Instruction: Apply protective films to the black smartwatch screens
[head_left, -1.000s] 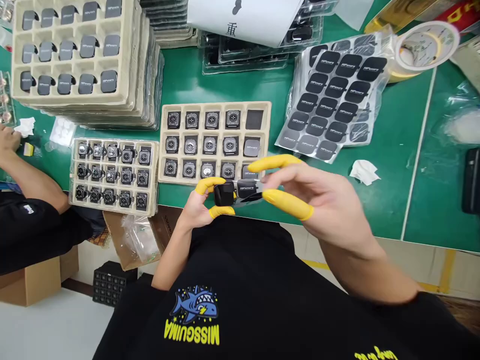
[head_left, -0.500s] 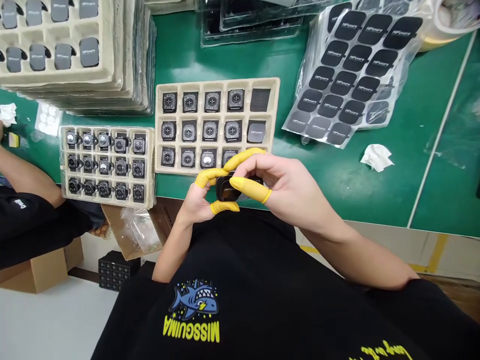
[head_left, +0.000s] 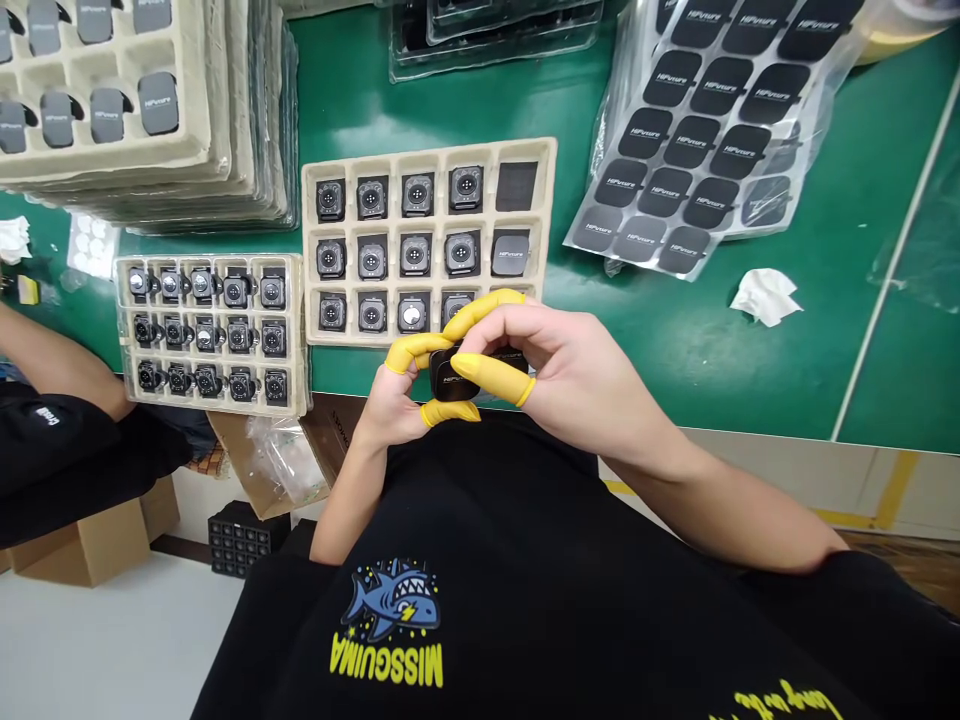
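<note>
My left hand (head_left: 396, 405), with yellow finger cots, grips a black rounded-square smartwatch body (head_left: 444, 382) above the table's front edge. Pale HiFuture lettering shows on its upper face. My right hand (head_left: 559, 365), also in yellow cots, is closed at that face, its thumb and fingers pinching a black HiFuture protective film (head_left: 516, 357). How far film and watch touch is hidden by the right thumb. Just beyond my hands lies a beige tray (head_left: 551, 190) of smartwatches, most with sensor backs up; one (head_left: 511, 254) at the right shows a HiFuture face.
A sheet of HiFuture films (head_left: 667, 190) lies at the right, near a crumpled tissue (head_left: 765, 297). Left are a second watch tray (head_left: 306, 300) and a tall tray stack (head_left: 217, 100). Another person's arm (head_left: 67, 355) rests far left. An open carton (head_left: 255, 470) stands below the table edge.
The camera view has shifted slightly. Both hands keep their hold, and my right thumb has slid a little left across the watch face.
</note>
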